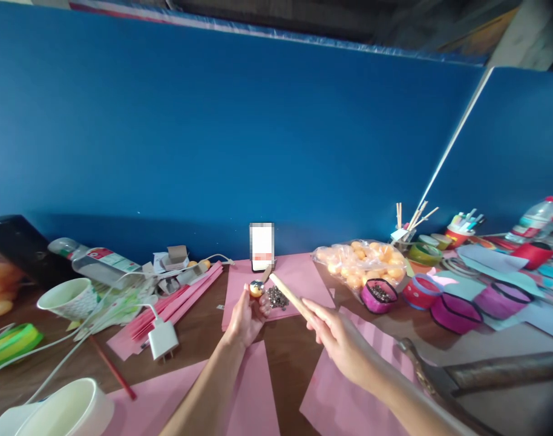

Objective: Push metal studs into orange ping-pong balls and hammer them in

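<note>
My left hand [247,318] is closed round an orange ball [257,292], which looks like a ping-pong ball, with a shiny silvery patch on its upper side. In my right hand [328,330] is a small hammer [292,297] with a pale wooden handle; its greyish-brown head is close to the ball, and I cannot tell whether they touch. Beside the ball, a heap of small dark shiny pieces [278,297] lies on a pink sheet [304,278]. A phone [262,248] stands upright behind it, its screen blurred out.
A clear bag of orange balls [362,260] lies right of the sheet. Nearby are a purple container [379,295] of dark pieces and a larger hammer [498,372]. To the left are a white charger [163,339], cables, a bottle [106,265] and a paper cup [70,300].
</note>
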Demonstrator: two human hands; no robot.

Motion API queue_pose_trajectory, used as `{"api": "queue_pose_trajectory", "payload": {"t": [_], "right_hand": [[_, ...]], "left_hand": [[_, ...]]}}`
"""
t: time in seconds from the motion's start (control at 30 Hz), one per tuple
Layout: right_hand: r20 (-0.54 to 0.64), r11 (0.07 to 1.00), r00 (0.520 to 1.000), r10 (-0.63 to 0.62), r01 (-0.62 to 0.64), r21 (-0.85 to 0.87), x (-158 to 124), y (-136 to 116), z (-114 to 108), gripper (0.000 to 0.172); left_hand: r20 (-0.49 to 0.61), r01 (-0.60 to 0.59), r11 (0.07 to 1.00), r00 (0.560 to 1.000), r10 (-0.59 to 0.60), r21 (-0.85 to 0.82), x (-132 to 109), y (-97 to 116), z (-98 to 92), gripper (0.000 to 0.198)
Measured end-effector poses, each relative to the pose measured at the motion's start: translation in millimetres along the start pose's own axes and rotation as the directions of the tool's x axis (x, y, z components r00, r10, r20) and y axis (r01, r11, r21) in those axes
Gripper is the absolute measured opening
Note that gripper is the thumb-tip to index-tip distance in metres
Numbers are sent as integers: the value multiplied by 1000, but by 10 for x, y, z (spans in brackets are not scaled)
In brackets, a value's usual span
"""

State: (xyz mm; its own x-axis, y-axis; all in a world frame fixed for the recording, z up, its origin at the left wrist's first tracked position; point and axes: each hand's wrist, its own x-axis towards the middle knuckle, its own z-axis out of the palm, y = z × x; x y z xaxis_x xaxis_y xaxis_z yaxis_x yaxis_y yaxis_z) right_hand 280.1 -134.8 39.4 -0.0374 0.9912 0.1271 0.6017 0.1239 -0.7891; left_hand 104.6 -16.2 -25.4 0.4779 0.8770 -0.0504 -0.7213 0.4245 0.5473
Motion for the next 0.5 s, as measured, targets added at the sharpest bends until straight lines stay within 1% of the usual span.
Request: {"api": "queue_pose_trajectory", "payload": {"t": [0.1,0.2,0.27,0.37,0.43,0.5], "right_hand": [[-95,997,995,-36,29,-70,33,98,-74,40],[-169,960,980,-102,53,-274,100,335,-153,39],[-200,919,976,-83,-3,-395,146,546,-180,41],[-241,840,970,27,-152,-520,197,847,-176,44],[-251,791,966,70,-207,-575,218,988,-159,45],[-251,758,964,81,-223,-613,231,1061,-146,47]], "left_hand": [[6,1,1000,1000,-1,9,0,9,-14,26],[-2,-2,1000,1000,2,-4,5,7,-17,25],[-2,2,1000,1000,-2,-22,7,2,-8,24],[0,6,1000,1000,-6,-20,3,-1,22,23],[-2,10,1000,1000,-10,-7,-4,2,41,24],[1,18,1000,1000,-18,2,-8,5,47,27]]}}
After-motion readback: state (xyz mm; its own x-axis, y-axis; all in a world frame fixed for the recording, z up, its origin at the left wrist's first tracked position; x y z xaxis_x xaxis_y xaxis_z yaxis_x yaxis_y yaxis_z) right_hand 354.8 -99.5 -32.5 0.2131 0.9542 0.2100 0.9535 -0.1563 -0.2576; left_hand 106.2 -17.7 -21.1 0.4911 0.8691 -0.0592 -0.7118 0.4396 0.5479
